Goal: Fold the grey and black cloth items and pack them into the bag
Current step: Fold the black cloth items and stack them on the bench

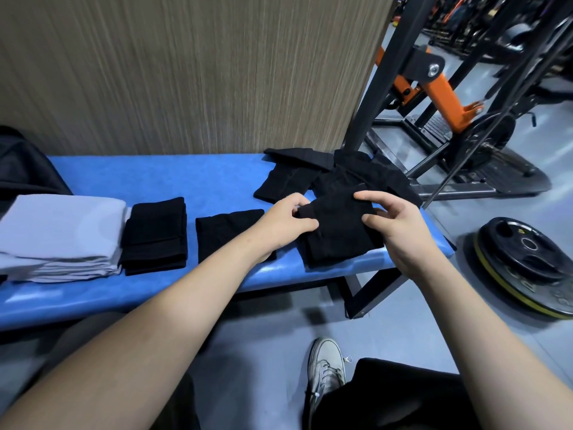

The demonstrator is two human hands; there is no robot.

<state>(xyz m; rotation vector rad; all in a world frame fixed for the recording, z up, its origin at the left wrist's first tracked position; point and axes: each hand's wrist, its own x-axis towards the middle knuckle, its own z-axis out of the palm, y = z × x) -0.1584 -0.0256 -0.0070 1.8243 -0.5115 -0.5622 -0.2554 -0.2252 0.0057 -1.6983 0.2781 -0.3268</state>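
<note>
Black cloth (338, 231) on the blue bench (192, 181) — left hand (286, 225) and right hand (400, 231) each pinch an edge.

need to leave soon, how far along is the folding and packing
Done: a grey stack and two folded black cloths lie on the bench. In hand: both hands fold another black cloth. Left: the black pile behind, and all packing.

black cloths (338, 231), grey folded stack (62, 237), blue bench (186, 178)
</note>
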